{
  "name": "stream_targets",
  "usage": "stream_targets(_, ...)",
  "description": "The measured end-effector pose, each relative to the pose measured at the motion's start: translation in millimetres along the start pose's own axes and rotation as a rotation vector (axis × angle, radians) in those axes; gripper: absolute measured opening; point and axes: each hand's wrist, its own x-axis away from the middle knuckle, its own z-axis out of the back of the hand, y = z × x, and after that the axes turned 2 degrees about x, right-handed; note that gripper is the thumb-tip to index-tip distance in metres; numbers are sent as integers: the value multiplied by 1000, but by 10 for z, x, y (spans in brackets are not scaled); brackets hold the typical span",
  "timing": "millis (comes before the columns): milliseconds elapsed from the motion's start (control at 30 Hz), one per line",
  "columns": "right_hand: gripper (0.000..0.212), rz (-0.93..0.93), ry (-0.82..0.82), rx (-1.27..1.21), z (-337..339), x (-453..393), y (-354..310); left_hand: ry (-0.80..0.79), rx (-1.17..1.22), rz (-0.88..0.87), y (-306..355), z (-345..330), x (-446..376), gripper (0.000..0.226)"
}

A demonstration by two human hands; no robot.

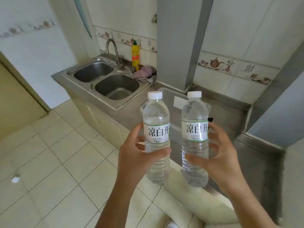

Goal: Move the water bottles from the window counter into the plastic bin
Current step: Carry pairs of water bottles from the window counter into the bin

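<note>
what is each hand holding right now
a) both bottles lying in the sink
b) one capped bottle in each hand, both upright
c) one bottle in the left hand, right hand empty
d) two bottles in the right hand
b: the left hand grips one water bottle and the right hand grips the other bottle, both upright with white caps on.

Both forearms bare from the bottom edge of view up to the wrists; no sleeves, cuffs, watch, bracelet or rings visible. Left hand (136, 155) ungloved, thumbnail short and unpainted. Right hand (218, 155) ungloved too, fingers slender, nails short where they show. Below and between the forearms, a pale rounded shape, perhaps a shoe toe; too cropped to tell.
</note>
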Motion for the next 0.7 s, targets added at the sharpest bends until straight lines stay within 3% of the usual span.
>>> stream_targets(300, 98, -122, 116, 0, -65, -1131, 340, -152, 61, 26, 80, -605, -1396, 105)
stream_targets(500, 103, -180, 229, 16, -136, -1879, 560, -295, 50, -9, -14, -1145, -2398, 86)
stream_targets(700, 95, -294, 320, 34, -228, -2375, 920, -474, -11, 7, -395, -1619, -3008, 86)
